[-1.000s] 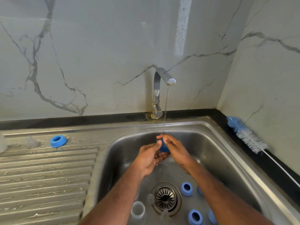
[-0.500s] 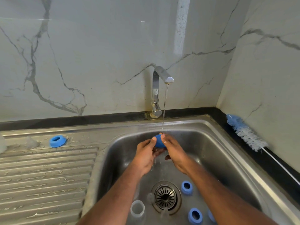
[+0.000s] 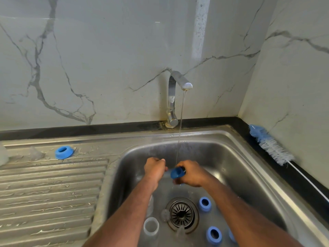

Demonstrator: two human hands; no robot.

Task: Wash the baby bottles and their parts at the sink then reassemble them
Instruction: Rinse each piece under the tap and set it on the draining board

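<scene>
Over the sink basin [image 3: 236,157], my right hand [image 3: 193,174] grips a blue bottle ring [image 3: 176,172] under the thin water stream [image 3: 179,132] from the faucet [image 3: 179,81]. My left hand [image 3: 154,169] is curled in a fist just left of the ring, apart from it; whether anything is inside it is hidden. On the basin floor lie two more blue rings [image 3: 205,204] [image 3: 214,234], a clear bottle [image 3: 151,226] and a clear teat [image 3: 164,215] beside the drain [image 3: 182,213]. Another blue ring [image 3: 63,152] and a clear teat [image 3: 35,154] sit on the wet drainboard [image 3: 53,193].
A blue-and-white bottle brush [image 3: 270,145] lies on the black ledge at the right, its wire handle running toward me. Marble walls close in the back and the right. A third blue piece [image 3: 232,236] shows behind my right forearm.
Both hands held the blue ring together under the stream. My left hand has since come off it and moved left, and my right hand has lowered the ring slightly and turned it.
</scene>
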